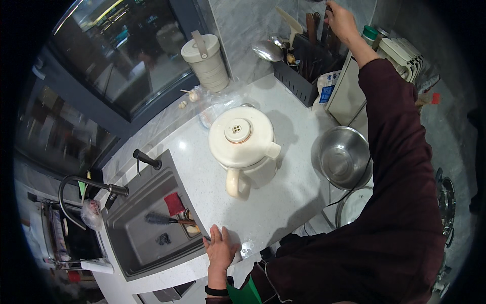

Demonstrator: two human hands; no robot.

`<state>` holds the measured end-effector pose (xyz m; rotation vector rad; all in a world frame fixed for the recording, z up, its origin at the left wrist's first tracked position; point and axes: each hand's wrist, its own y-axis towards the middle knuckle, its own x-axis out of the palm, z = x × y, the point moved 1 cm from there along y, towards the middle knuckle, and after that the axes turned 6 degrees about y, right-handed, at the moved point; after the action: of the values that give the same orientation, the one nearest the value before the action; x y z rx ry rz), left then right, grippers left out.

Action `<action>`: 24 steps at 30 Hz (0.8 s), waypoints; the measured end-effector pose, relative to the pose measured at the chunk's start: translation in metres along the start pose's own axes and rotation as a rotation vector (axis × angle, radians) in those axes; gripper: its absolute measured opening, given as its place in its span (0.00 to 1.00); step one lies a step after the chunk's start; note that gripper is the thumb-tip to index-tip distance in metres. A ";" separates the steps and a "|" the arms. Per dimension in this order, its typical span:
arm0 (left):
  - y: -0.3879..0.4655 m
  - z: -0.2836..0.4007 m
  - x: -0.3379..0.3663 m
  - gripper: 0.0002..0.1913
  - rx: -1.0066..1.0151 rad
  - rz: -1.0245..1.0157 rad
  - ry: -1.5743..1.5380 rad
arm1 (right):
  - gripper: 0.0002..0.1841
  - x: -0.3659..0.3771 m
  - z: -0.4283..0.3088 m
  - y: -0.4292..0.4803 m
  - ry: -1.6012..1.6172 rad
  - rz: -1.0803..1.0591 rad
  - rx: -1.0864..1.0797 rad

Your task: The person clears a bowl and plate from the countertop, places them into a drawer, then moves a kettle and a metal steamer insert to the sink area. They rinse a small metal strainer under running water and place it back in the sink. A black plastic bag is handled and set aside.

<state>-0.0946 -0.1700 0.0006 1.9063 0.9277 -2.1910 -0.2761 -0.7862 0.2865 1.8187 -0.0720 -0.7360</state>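
At the top right, my right hand (341, 22) has its fingers around a dark handle (327, 23) above the black utensil holder (294, 84). The lower end of that utensil is hidden, so its kind is unclear. Beside it in the holder stand a metal ladle (268, 51), a cream spatula (291, 23) and brown wooden handles (311, 28). My left hand (221, 247) rests palm down on the white countertop (262, 212) by the sink's edge, fingers spread, holding nothing. A cream lidded jug (243, 140) stands upright between my hands, its handle towards me.
A grey sink (131, 231) with a brush (161, 219) and red cloth (174, 204) lies left, under a dark faucet (95, 184). A steel pot (341, 157) stands right, near a black cord (351, 192). A cream canister (205, 62) and garlic (194, 95) sit by the window.
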 end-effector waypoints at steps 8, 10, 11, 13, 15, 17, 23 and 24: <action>0.002 0.004 0.000 0.41 -0.002 0.012 0.023 | 0.06 -0.008 -0.002 0.014 0.018 -0.064 0.084; 0.002 0.004 -0.001 0.41 -0.005 0.010 0.022 | 0.06 -0.007 -0.002 0.013 0.086 -0.105 0.159; 0.002 0.004 -0.001 0.41 -0.006 0.010 0.019 | 0.06 -0.005 -0.001 0.011 0.150 -0.124 0.230; 0.001 0.005 -0.001 0.41 -0.009 0.004 0.018 | 0.07 -0.002 0.000 0.011 0.214 -0.125 0.273; 0.001 0.005 -0.002 0.41 -0.012 0.008 0.015 | 0.07 0.001 0.001 0.012 0.218 -0.084 0.207; 0.001 0.005 -0.002 0.40 -0.016 -0.006 0.025 | 0.07 0.002 0.004 0.013 0.116 -0.025 0.077; 0.002 0.007 -0.001 0.41 -0.019 -0.003 0.029 | 0.06 0.006 0.019 0.011 0.465 -0.076 0.592; 0.002 0.007 -0.001 0.41 -0.024 -0.006 0.032 | 0.06 0.007 0.020 0.011 0.650 -0.081 0.803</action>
<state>-0.0990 -0.1756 0.0011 1.9364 0.9611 -2.1485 -0.2769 -0.8096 0.2890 2.7636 0.1595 -0.1162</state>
